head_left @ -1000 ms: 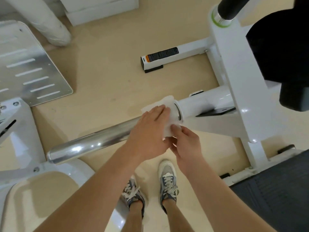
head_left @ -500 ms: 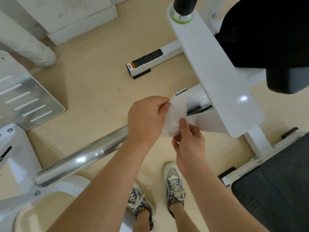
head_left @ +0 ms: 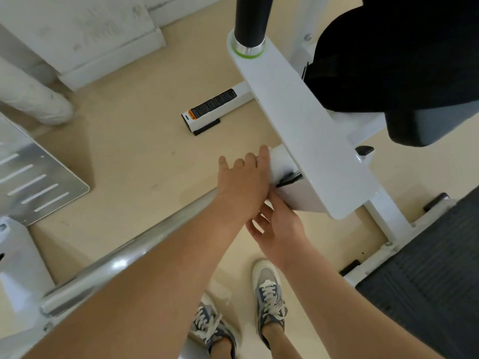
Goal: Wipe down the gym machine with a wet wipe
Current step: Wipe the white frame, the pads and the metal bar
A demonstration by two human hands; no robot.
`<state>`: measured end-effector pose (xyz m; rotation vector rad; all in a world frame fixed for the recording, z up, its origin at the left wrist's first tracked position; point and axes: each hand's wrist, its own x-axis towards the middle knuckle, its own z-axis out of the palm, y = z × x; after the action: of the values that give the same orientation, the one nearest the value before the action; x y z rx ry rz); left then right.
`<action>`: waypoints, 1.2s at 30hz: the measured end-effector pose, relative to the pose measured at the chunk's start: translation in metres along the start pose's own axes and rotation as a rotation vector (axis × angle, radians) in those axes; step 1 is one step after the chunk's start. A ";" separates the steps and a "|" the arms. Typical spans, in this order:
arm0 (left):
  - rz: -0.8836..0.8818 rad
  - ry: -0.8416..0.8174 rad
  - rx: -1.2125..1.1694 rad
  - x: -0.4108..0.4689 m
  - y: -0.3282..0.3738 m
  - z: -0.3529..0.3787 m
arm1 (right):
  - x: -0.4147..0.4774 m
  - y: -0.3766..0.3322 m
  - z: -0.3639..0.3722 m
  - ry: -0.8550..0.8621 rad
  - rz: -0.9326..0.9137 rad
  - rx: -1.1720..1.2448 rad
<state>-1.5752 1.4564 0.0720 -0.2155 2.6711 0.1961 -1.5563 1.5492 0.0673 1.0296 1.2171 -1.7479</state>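
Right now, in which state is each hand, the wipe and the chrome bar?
left hand: fingers spread, laid where chrome bar meets white tube.
right hand: beneath the left, fingertips hidden, grip unclear.
wet wipe: hidden under the hands.
chrome bar: bare, shiny, passing under the left forearm.

We see a white machine frame (head_left: 298, 120), a silvery bar (head_left: 121, 263), a black handle (head_left: 252, 14) ringed green — and grey-blue shoes (head_left: 268, 288) with white laces on beige floor (head_left: 134, 156).

Two hands (head_left: 243, 185) (head_left: 281, 230), two shoes (head_left: 269, 294) (head_left: 211, 326) (one bar (head_left: 124, 257))
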 end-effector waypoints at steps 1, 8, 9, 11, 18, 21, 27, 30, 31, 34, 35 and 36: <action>0.020 0.023 0.033 -0.010 -0.003 0.004 | -0.002 0.001 0.000 0.006 -0.016 -0.037; 0.211 0.050 0.201 -0.059 -0.023 0.008 | -0.022 0.011 -0.011 0.182 -0.164 -0.327; 0.245 0.107 0.181 -0.065 -0.026 0.010 | -0.027 0.012 -0.013 0.188 -0.173 -0.331; 0.297 0.227 0.055 -0.078 -0.026 0.018 | -0.040 0.014 -0.017 0.186 -0.199 -0.348; -0.386 -0.349 -1.810 -0.127 0.000 -0.032 | -0.107 -0.010 -0.039 0.089 -0.450 -0.620; -0.431 -0.306 -2.145 -0.140 0.006 -0.052 | -0.142 -0.034 -0.036 0.078 -0.635 -0.762; -0.522 0.164 -2.061 -0.142 0.040 -0.086 | -0.175 -0.085 -0.040 0.129 -0.885 -1.092; -0.502 0.468 -1.952 -0.131 0.046 -0.098 | -0.164 -0.118 -0.047 0.197 -0.909 -1.148; -0.495 0.537 -1.916 -0.127 0.047 -0.101 | -0.155 -0.129 -0.047 0.211 -0.933 -1.168; -0.483 0.624 -1.763 -0.111 0.053 -0.104 | -0.127 -0.154 -0.035 0.246 -1.019 -1.279; -0.492 0.634 -1.722 -0.105 0.055 -0.103 | -0.120 -0.158 -0.028 0.271 -1.037 -1.329; -0.512 0.642 -1.689 -0.100 0.056 -0.101 | -0.114 -0.161 -0.021 0.316 -1.059 -1.378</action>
<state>-1.5393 1.5053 0.2121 -1.5694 2.0065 2.3908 -1.6527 1.6263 0.2220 -0.2909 2.8188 -0.7877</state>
